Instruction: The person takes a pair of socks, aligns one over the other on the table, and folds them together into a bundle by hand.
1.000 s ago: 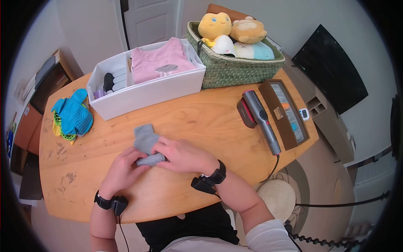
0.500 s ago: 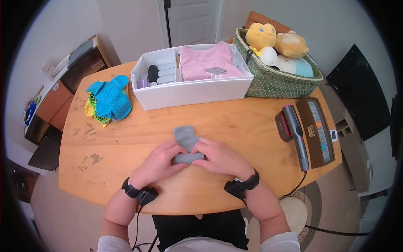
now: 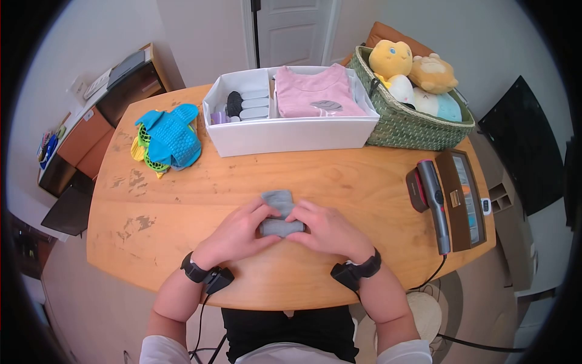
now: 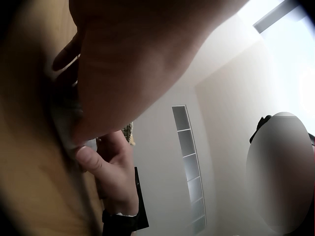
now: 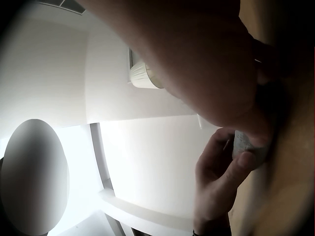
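A grey cloth [image 3: 282,227] lies on the wooden table near its front middle, its near end rolled or folded over and its far end flat. My left hand [image 3: 241,233] grips the roll's left end, thumb in front and fingers behind. The right end is held the same way by my right hand [image 3: 324,229]. In the right wrist view, the grey cloth [image 5: 242,142] shows between the thumb and fingers of the left hand [image 5: 216,182]. The left wrist view shows the right hand [image 4: 115,172] beside the cloth, partly hidden by the left forearm.
Behind the hands stands a white box [image 3: 297,134] with a pink shirt [image 3: 315,94] and grey rolls. A green basket [image 3: 400,130] holds plush toys. At right are a grey-and-red handheld appliance [image 3: 433,203] and a brown case [image 3: 454,200]; at left, a blue mesh item [image 3: 173,136].
The head view has turned, so the table sits differently in the picture. Both hands stay at the grey cloth, and its rolled part looks a little thicker, with less flat cloth beyond it.
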Tool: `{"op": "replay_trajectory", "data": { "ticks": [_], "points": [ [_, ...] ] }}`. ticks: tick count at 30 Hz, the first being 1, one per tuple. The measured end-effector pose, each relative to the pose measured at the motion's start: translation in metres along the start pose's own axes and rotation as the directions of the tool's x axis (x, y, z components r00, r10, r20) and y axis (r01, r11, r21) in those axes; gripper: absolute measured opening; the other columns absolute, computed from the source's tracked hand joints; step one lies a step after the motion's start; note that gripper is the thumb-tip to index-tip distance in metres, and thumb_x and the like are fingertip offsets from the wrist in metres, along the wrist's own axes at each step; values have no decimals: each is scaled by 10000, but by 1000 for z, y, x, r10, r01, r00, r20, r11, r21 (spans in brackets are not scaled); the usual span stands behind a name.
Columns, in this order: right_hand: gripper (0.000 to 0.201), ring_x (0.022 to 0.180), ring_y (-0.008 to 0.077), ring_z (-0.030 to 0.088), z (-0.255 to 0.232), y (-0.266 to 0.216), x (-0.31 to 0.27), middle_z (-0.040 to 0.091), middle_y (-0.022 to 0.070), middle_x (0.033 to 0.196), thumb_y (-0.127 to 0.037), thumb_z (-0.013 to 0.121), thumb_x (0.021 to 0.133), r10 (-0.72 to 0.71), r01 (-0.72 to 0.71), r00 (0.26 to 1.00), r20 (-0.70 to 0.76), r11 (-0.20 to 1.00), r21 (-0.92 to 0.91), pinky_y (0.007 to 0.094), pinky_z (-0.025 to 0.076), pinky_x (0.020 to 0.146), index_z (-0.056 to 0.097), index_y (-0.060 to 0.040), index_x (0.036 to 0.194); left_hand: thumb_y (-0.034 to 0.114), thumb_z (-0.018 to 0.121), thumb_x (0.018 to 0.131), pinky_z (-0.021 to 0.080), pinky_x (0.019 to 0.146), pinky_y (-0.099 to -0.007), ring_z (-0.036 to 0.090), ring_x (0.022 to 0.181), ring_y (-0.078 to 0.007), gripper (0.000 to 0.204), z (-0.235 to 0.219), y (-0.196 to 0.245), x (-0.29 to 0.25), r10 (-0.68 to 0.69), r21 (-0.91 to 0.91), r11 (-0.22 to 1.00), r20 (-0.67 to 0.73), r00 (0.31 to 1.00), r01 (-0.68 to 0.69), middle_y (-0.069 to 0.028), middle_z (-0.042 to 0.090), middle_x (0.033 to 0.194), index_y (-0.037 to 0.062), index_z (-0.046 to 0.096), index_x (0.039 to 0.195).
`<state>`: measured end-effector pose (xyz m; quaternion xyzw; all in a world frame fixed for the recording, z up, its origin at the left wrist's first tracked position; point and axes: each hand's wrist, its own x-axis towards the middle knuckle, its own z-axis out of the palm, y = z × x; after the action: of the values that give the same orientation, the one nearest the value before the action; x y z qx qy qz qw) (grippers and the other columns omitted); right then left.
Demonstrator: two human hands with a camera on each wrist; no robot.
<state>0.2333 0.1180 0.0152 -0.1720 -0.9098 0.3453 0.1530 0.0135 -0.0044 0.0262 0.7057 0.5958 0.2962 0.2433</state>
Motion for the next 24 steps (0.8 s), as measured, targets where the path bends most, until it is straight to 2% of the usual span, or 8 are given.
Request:
{"op": "replay_trajectory", "data": {
  "ticks": [1, 5, 7, 9, 16, 20, 22, 24],
  "points": [
    [294, 848, 345, 685, -1, 0, 0, 640, 113, 1024, -209, 810, 869, 2, -2, 1000, -1, 1000, -1, 426, 547, 736, 682, -83, 1101, 160, 833, 865, 568, 721, -369, 682, 804, -285, 327, 1, -1, 1, 56, 43, 998, -62, 997, -53, -125, 650, 1029, 37, 707, 1141],
    [301, 847, 343, 686, -2, 1, 0, 642, 118, 1023, -218, 807, 869, 22, -23, 999, 23, 1000, 6, 421, 550, 738, 684, -76, 1105, 155, 835, 864, 577, 720, -370, 683, 789, -275, 331, 1, -3, 1, 118, 91, 989, -32, 992, -115, -121, 642, 1004, 52, 697, 1147],
    [314, 848, 346, 686, -1, 0, 0, 640, 121, 1020, -219, 808, 867, 24, -24, 999, 22, 1000, 1, 420, 552, 738, 681, -78, 1117, 164, 832, 872, 577, 722, -369, 690, 801, -275, 331, 0, -2, 1, 32, 20, 999, 17, 999, -33, -126, 653, 1018, 53, 700, 1154],
    [339, 855, 351, 685, -1, -4, 0, 635, 119, 1041, -206, 815, 857, 22, -22, 1000, -17, 999, -26, 423, 555, 741, 671, -87, 1140, 167, 829, 877, 578, 723, -367, 692, 807, -275, 335, 0, -5, 0, 20, 16, 1000, 24, 999, -21, -128, 658, 1024, 45, 698, 1160],
    [364, 872, 352, 686, -3, -5, 1, 625, 107, 1097, -200, 835, 842, 1, -1, 1000, -3, 1000, -29, 430, 557, 750, 665, -94, 1146, 169, 824, 885, 576, 738, -366, 698, 819, -280, 358, -3, -4, 0, -66, -21, 998, 76, 995, 67, -133, 658, 1054, 4, 689, 1172],
    [357, 866, 352, 686, -2, 0, 1, 640, 109, 1089, -214, 836, 844, 10, -11, 1000, -10, 999, -36, 429, 558, 747, 672, -90, 1135, 158, 842, 860, 577, 743, -374, 699, 845, -286, 375, 1, -3, 0, -70, -47, 996, 26, 997, 71, -130, 643, 1088, 15, 690, 1172],
    [353, 863, 352, 687, -1, 2, 1, 646, 111, 1087, -217, 835, 845, 17, -18, 1000, -22, 999, -34, 429, 558, 747, 674, -89, 1132, 150, 860, 836, 580, 754, -379, 693, 863, -288, 399, 2, -4, 2, 102, 73, 993, -77, 992, -96, -126, 629, 1114, 29, 691, 1177],
    [352, 864, 349, 689, -1, 2, 0, 654, 120, 1083, -221, 833, 847, 37, -37, 999, -15, 999, -22, 431, 558, 743, 679, -87, 1133, 146, 859, 835, 580, 756, -381, 690, 865, -288, 399, 2, -7, 2, 83, 59, 995, -56, 995, -80, -123, 631, 1101, 35, 692, 1180]
  ]
}}
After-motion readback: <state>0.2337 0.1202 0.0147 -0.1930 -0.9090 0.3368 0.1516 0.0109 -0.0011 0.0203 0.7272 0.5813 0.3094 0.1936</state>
